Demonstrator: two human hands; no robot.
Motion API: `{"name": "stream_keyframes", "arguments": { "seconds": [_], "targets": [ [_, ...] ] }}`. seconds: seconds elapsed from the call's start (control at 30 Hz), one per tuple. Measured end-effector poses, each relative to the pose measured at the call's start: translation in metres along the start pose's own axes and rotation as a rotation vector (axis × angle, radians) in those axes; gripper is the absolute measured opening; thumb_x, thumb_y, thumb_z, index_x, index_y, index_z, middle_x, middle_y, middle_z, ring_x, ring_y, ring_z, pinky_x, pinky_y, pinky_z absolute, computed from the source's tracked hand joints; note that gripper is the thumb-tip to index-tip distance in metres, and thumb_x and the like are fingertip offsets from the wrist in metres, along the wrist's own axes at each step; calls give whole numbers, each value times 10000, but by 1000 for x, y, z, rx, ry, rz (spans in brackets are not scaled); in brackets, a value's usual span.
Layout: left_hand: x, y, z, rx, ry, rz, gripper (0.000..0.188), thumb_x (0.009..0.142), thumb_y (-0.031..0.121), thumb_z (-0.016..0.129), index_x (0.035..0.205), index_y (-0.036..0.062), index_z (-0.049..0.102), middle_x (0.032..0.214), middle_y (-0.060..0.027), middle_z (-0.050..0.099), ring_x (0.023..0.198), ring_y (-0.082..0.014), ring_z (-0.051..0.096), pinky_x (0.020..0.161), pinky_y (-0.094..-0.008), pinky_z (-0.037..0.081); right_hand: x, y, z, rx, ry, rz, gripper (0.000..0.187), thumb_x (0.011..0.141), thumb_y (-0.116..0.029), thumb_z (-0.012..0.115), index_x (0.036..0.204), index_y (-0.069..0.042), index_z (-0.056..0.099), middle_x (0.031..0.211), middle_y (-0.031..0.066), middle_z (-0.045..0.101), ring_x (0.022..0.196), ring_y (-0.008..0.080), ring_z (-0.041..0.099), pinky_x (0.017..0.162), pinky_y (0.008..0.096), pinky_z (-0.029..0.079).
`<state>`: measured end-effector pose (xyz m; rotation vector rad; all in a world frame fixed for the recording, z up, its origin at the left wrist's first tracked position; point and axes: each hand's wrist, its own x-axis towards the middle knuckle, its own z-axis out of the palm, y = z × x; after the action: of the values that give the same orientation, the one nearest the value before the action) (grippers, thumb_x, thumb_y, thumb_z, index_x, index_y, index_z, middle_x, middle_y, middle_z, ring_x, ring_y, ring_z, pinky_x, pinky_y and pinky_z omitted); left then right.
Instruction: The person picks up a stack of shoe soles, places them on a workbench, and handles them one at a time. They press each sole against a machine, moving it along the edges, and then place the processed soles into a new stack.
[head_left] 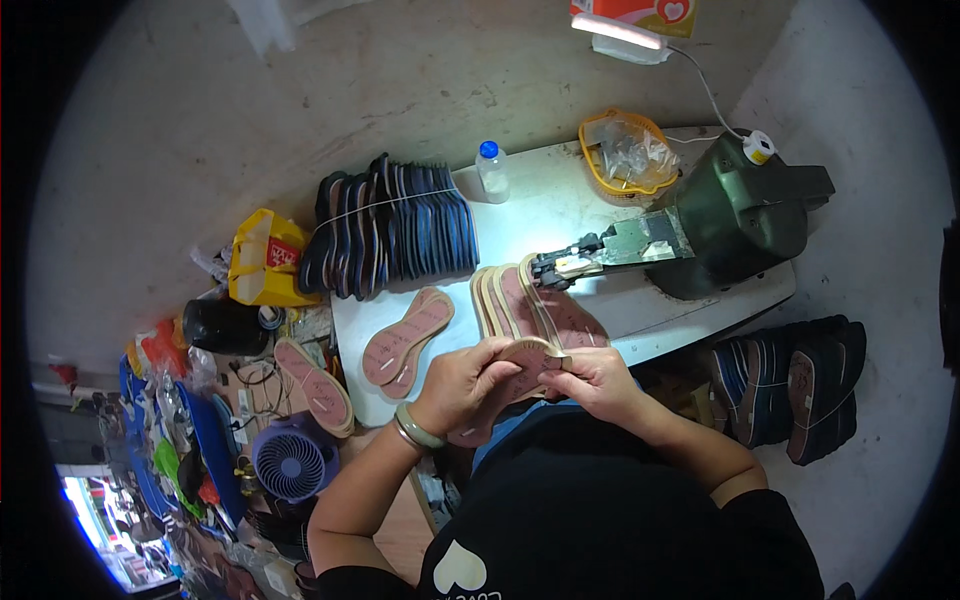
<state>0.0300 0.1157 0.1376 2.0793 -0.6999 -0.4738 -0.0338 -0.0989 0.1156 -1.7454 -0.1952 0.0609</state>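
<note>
I am pinching a pink shoe sole point(526, 379) with my left hand point(468, 378) and right hand point(597, 385), near the white table point(525, 222). It is looking light and bendy, so I am holding its rim.

Purple fan point(290, 458), blue-capped bottle point(493, 182), yellow-orange basket point(628, 190), wall-side lamp point(620, 32)

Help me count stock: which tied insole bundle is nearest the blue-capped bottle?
The long dark insole bundle left of the bottle, on the white table; the other tied bundles lie at right, off the table.
</note>
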Motion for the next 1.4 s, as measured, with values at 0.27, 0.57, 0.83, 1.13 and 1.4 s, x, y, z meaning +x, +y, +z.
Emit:
{"name": "stream_keyframes", "arguments": {
  "seconds": [0.27,0.57,0.83,1.13,1.4],
  "targets": [
    [32,-17,2,-145,-12,267,241,912,227,580,1112,93,603,918,-115,672,812,-283,662,692,-338,517,19,-25,-10,-322,252,-321,283,746,-1,706,1018,14,631,832,141,638,732,277,636,629,321,512],
    [42,18,-22,-171,-514,-196,361,975,302,485,1273,101,515,912,-175,640,838,-283,639,776,-347,483,26,-12,-36,-386,60,-175,188,773,-59,705,946,0,662,804,125,652,685,260,645,609,313,528],
    [16,24,-10,-329,-593,-416,415,984,273,497,1327,41,471,1054,-89,635,948,-141,579,873,-277,447,8,12,-10,-554,23,-256,105,802,-62,654,800,-23,557,688,110,564,642,289,606,557,361,507],
    [1,34,-25,-107,-626,-479,443,973,364,467,1369,167,434,976,-214,644,908,-337,642,819,-360,485,7,9,-8,707,-163,568,223,957,-235,549,867,-45,624,713,-25,581,620,57,524,557,207,424],
    [-18,16,-9,-451,-499,-308,412,989,280,481,1353,90,447,1096,-81,604,980,-151,568,888,-279,445,0,-10,-7,1000,-293,586,232,961,-270,543,899,-55,605,730,-16,581,609,68,522,551,210,418]
  ]
}}
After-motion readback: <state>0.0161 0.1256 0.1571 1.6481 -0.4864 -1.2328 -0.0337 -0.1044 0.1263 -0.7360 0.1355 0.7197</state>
